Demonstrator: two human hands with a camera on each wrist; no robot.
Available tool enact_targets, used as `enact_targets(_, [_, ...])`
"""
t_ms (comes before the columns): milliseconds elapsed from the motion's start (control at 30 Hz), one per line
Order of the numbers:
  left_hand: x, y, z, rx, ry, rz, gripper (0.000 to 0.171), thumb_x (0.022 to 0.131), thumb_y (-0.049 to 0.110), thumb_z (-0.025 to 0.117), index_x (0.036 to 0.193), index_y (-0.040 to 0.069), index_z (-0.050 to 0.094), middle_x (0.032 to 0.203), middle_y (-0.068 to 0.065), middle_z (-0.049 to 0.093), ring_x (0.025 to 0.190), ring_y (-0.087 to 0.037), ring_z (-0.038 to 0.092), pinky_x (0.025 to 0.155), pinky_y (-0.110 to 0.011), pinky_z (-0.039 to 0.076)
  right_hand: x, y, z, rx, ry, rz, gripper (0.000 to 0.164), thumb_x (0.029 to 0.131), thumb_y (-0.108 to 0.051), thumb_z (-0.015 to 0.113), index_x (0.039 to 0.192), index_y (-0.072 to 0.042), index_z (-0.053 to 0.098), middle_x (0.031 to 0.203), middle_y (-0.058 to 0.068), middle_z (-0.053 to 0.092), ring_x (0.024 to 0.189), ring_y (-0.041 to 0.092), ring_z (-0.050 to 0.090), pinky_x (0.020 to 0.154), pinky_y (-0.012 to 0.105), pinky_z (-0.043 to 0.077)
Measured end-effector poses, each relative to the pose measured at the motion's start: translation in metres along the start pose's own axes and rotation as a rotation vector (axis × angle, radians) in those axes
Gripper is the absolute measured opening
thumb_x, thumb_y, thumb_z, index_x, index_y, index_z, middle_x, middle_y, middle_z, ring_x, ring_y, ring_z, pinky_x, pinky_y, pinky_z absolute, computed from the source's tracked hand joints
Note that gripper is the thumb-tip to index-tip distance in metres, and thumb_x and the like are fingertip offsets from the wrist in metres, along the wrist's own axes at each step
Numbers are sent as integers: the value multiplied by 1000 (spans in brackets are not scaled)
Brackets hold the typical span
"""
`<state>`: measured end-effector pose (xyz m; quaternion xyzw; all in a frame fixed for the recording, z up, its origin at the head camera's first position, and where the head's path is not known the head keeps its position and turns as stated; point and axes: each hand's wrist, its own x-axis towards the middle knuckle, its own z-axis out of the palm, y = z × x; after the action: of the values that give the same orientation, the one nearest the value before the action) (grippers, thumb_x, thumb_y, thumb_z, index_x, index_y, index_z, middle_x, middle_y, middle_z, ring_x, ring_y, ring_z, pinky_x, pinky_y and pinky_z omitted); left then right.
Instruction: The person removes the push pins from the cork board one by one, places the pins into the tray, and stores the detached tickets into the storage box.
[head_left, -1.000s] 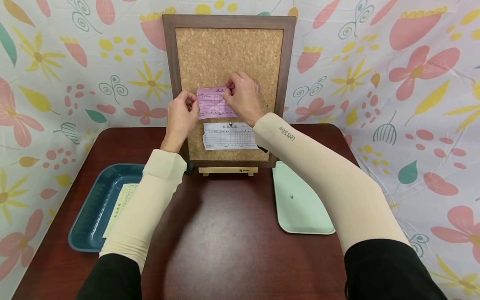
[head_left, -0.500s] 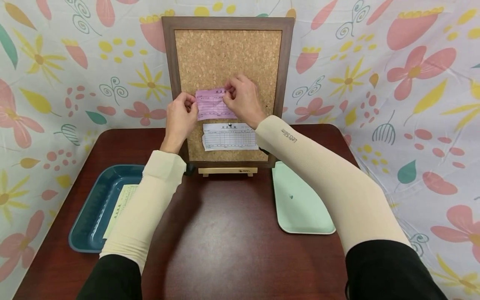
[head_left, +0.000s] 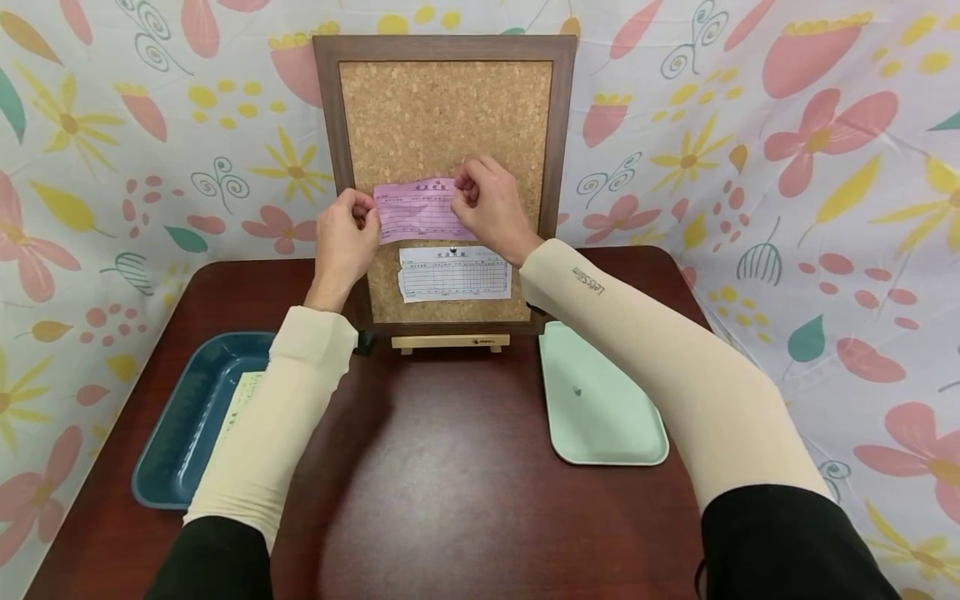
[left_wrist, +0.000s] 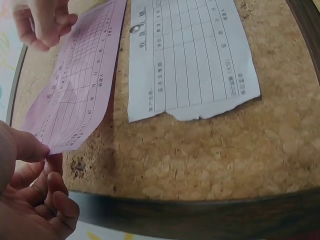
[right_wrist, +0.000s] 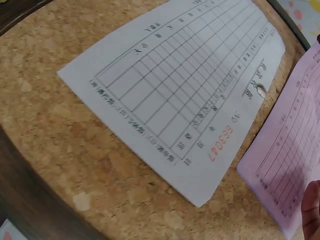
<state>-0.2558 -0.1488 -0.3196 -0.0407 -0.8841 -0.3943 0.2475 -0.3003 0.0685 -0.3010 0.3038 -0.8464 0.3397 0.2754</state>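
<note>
A pink printed slip [head_left: 416, 212] lies against a framed cork board [head_left: 442, 108], slightly wavy along its top. My left hand [head_left: 345, 242] pinches its left end between thumb and finger, and that corner stands off the cork in the left wrist view. Curled fingers of my right hand [head_left: 495, 208] are over the slip's upper right part, hiding it in the head view; I cannot tell whether they hold anything. Below hangs a white printed slip [head_left: 455, 275] with a torn left edge and a shiny round-headed pin [left_wrist: 135, 29] at its top middle.
A small wooden stand [head_left: 450, 342] shows under the board. At left, a blue tray [head_left: 195, 417] holds a pale yellow-green slip [head_left: 240, 404], partly behind my left sleeve. To the right, a mint tray [head_left: 607, 425] carries a tiny teal piece [head_left: 577, 391]. A patterned cloth hangs behind.
The head view has shifted slightly. My right hand has slid right along the pink slip, uncovering more of its heading. My left hand and the slip's left end have moved a little left.
</note>
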Motion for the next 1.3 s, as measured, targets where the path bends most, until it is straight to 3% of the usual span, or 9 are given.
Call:
enact_targets(500, [-14,-13,-20,26,11,3,18,94,16,52,97,1,61,83,-11,60,69,-20,50,62,-29,36,-24,7,-18,-49,-43,-18,3,85,-4,59,87,-3,60,88,3,53,76,11,51,68,23,43])
enact_targets(967, [-28,-29,-45,31,63,8,21,94,17,51,97,-1,62,83,-12,61,69,-18,50,60,-22,36,-47,19,-33,-34,1,-68,5,82,0,60,84,-4,59,83,4,52,74,14,52,64,24,43])
enact_targets(1300, [-47,-36,-68,70,71,0,23,95,19,51,102,-2,60,85,-14,62,70,-19,50,61,-22,38,-67,22,-41,-46,-19,-54,3,83,-2,62,85,-4,60,83,5,53,71,14,51,62,26,43])
